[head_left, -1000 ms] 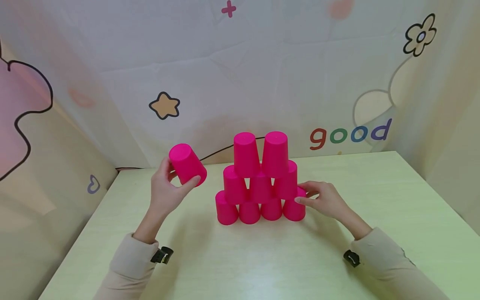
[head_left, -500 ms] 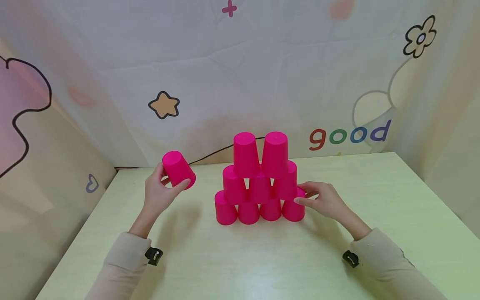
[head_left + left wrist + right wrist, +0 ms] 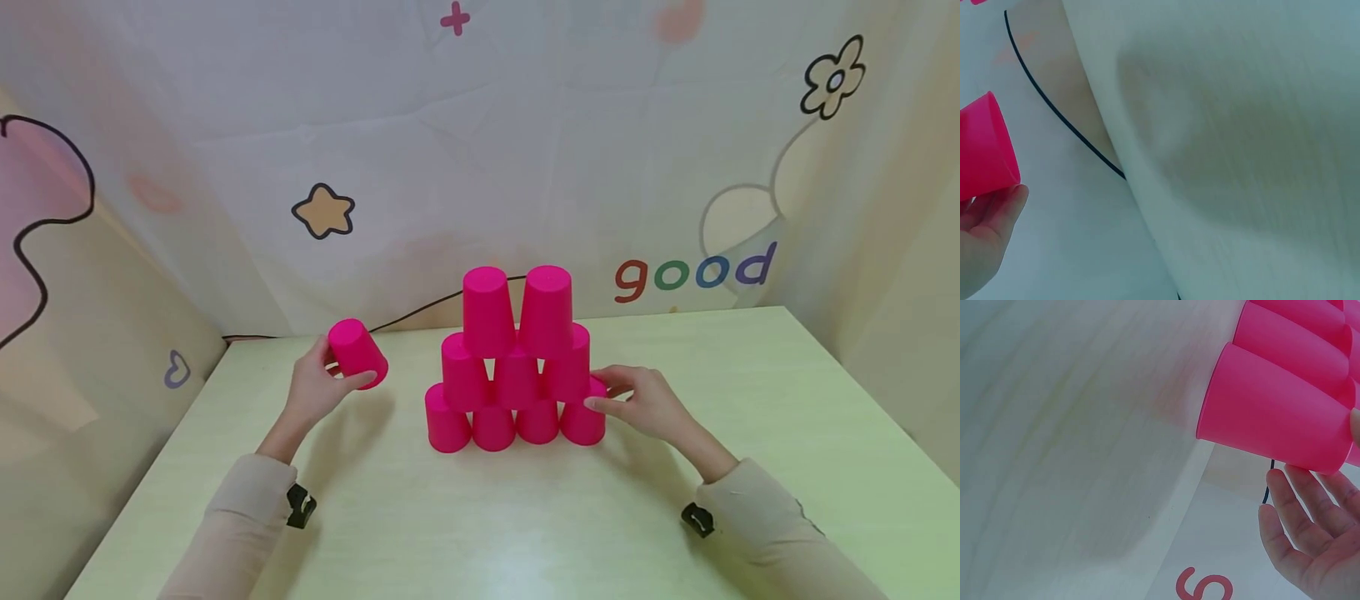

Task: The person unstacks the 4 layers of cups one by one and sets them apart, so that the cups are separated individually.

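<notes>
In the head view, my left hand (image 3: 313,388) grips a pink cup (image 3: 358,357) upside down and tilted, in the air left of the stack. The left wrist view shows that cup's rim (image 3: 1005,140) with fingertips under it. Upside-down pink cups form a stack: two on top, three in the middle row, several along the bottom. At its right end my right hand (image 3: 648,404) pinches the bottom-row cup (image 3: 582,425), thumb in front and fingers behind. In the right wrist view, fingertips touch this cup (image 3: 1272,406) while the thumb lies on it at the frame edge.
Everything stands on a pale wooden table (image 3: 495,525). A printed backdrop (image 3: 420,167) rises behind its far edge. Each sleeve has a black clip near the cuff, such as the left clip (image 3: 301,506).
The left hand has moved down and a little left with its cup, away from the stack. My right hand stays at the end cup, and the stack stands as before.
</notes>
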The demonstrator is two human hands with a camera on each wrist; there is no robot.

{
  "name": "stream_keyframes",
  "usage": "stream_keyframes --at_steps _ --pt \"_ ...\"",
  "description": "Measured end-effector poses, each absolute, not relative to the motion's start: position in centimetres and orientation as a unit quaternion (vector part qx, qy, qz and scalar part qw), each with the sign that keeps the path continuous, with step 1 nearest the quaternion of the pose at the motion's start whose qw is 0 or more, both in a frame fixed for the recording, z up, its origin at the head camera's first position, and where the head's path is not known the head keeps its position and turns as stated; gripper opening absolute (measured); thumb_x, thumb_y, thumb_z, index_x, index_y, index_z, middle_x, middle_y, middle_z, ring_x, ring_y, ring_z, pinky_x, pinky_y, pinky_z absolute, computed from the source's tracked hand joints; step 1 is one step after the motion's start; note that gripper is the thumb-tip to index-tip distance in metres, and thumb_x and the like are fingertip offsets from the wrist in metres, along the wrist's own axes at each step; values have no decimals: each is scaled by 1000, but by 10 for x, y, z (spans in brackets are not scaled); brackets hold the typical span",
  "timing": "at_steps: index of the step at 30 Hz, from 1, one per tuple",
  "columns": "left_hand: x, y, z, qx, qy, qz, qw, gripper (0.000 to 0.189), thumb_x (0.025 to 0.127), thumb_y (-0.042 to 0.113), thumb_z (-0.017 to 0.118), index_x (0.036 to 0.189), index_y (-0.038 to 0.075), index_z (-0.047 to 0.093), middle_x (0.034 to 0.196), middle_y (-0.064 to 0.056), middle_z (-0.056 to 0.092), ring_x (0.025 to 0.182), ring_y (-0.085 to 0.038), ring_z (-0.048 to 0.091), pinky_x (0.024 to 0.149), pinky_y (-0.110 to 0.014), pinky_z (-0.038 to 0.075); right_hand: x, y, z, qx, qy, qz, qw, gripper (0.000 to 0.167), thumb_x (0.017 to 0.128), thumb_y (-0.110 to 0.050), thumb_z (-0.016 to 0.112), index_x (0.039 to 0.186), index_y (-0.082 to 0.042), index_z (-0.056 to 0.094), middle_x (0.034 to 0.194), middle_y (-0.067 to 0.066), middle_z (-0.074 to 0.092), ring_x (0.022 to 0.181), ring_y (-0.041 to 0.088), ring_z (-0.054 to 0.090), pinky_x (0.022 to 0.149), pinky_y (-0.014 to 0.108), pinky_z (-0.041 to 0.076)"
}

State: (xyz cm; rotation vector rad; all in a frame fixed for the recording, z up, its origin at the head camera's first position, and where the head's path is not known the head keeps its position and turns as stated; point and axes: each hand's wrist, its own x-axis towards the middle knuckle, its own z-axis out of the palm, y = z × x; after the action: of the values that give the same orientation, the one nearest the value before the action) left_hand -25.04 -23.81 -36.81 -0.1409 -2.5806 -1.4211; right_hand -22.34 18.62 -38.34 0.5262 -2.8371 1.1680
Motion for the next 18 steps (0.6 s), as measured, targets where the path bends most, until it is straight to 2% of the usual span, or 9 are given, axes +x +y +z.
stream_keyframes --at_steps 7,18 --pt "-262 -241 -378 -38 -885 -461 55 63 75 12 74 127 2 41 117 -18 52 106 -36 52 81 -43 50 -222 185 -380 164 -913 374 13 45 80 -21 70 117 1 58 99 13 64 85 25 61 68 35 53" --pt "-270 -244 -386 -30 -896 -440 44 61 75 8 73 126 -2 41 118 -21 52 105 -37 53 82 -44 49 -222 185 -381 167 -911 376 10 44 79 -21 71 117 0 59 100 12 64 85 25 61 69 35 53"
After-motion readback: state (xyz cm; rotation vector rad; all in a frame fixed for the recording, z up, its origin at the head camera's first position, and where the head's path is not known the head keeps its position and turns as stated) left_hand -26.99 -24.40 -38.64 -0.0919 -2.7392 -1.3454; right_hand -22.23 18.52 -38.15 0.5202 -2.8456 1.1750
